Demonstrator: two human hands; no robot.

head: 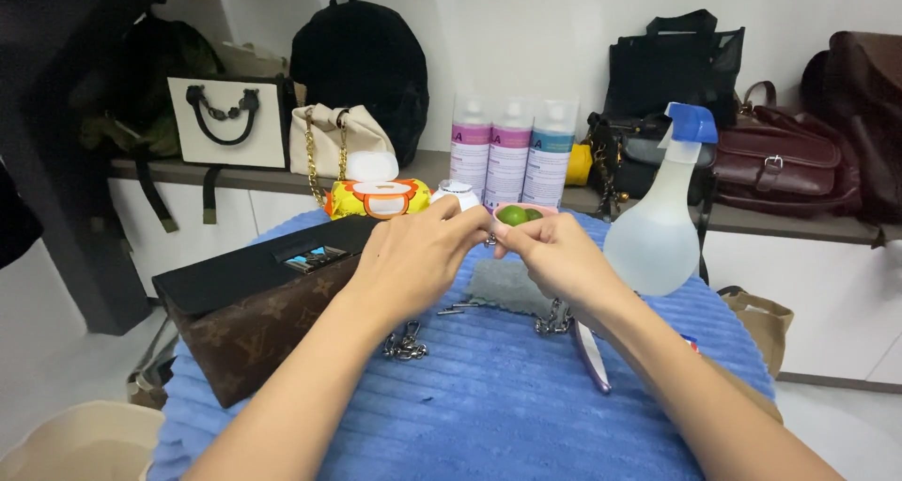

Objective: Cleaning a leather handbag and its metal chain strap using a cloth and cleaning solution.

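Observation:
My left hand (413, 256) and my right hand (550, 251) meet fingertip to fingertip above the blue ribbed cloth (489, 396). Together they pinch a small metal piece of the bag chain (489, 240); its exact shape is too small to tell. More silver chain (404, 345) lies on the cloth under my left wrist, and another length of chain (554, 321) lies under my right hand. A brown patterned handbag (254, 321) with a black flap lies left of my left forearm. A small grey cloth (507, 284) lies below my hands.
A clear spray bottle with a blue trigger (658, 227) stands right of my hands. Behind them are a pink dish of green paste (519, 214), a white jar (458, 193), a yellow wipes pack (376, 194) and three spray cans (512, 152). Pliers (592, 354) lie on the cloth. Bags line the shelf.

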